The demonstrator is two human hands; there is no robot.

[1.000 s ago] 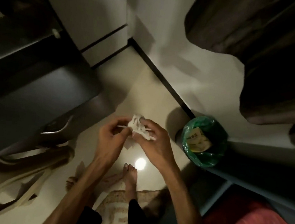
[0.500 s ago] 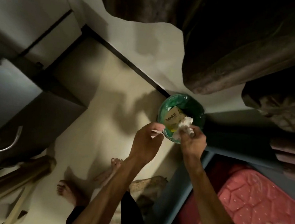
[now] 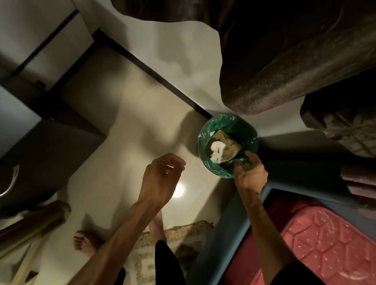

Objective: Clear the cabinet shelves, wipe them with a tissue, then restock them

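Note:
A crumpled white tissue (image 3: 216, 151) lies inside the small bin lined with a green bag (image 3: 209, 130), on top of a piece of brown card. My right hand (image 3: 250, 173) hovers at the bin's near right rim, fingers loosely spread and empty, fingertips by the bag's edge. My left hand (image 3: 159, 181) hangs over the floor left of the bin, fingers loosely curled, holding nothing. The dark cabinet (image 3: 28, 146) with a metal handle (image 3: 0, 192) stands at the left; its shelves are out of sight.
A blue bed frame (image 3: 230, 230) with a red mattress (image 3: 334, 255) fills the lower right. Dark curtains (image 3: 287, 59) hang above the bin. A patterned rug (image 3: 143, 267) lies under my bare feet (image 3: 82, 240). Pale tiled floor lies between cabinet and bin.
Both hands held the tissue a second ago; the right hand carried it to the bin and let it go. The tissue now lies inside, and the left hand has dropped away empty.

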